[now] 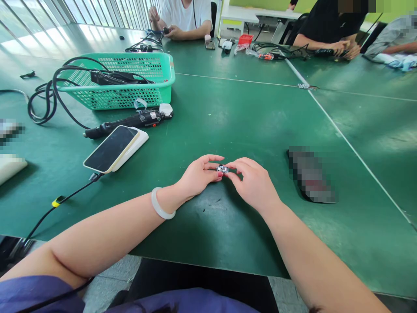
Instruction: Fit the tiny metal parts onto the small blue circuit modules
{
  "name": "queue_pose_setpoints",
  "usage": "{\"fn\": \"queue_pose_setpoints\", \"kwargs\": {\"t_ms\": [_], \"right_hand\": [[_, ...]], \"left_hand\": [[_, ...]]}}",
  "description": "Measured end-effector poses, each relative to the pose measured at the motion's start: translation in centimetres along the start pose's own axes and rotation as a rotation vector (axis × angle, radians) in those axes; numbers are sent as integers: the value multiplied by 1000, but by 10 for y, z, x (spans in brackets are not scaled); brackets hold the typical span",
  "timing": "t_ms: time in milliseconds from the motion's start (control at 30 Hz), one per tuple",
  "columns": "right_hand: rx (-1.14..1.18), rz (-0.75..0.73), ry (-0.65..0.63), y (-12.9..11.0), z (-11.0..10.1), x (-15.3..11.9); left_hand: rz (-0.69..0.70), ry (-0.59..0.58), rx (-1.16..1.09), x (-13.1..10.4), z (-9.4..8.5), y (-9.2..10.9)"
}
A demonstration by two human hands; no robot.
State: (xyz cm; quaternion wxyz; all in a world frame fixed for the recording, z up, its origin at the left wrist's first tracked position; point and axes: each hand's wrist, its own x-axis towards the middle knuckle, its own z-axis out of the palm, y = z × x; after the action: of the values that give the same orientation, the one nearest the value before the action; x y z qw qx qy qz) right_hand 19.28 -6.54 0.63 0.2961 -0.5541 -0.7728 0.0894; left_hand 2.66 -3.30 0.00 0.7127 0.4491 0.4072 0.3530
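Note:
Between my fingertips is a small black and silver part (222, 168), too small to name, held a little above the green table (208, 126). My left hand (198, 174) pinches its left side with thumb and fingers. From the right, the thumb and forefinger of my right hand (251, 179) close on its other side. A white bangle (159, 204) circles my left wrist. Left of my hands, a phone (112, 148) leans on a white stand with a cable plugged in.
A green plastic basket (166, 93) holds a black adapter and cables. In front of it lies a black electric screwdriver (130, 121). A dark, blurred-out flat object (311, 176) lies at right. Other people sit across the table, with cables and a red box (245, 40) near them.

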Motion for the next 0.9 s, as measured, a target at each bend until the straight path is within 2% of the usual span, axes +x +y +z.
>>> {"fn": "queue_pose_setpoints", "kwargs": {"t_ms": [300, 500, 667, 767, 900], "right_hand": [[0, 20, 70, -2, 7, 5], [-90, -9, 52, -14, 17, 7], [32, -25, 55, -7, 14, 2], [101, 46, 62, 6, 10, 0], [160, 155, 70, 18, 7, 1]], "left_hand": [[25, -31, -121, 2, -4, -3], [-73, 73, -144, -1, -2, 3], [-163, 97, -132, -12, -10, 11], [-173, 168, 92, -29, -29, 22], [-59, 339, 718, -67, -66, 39]]}}
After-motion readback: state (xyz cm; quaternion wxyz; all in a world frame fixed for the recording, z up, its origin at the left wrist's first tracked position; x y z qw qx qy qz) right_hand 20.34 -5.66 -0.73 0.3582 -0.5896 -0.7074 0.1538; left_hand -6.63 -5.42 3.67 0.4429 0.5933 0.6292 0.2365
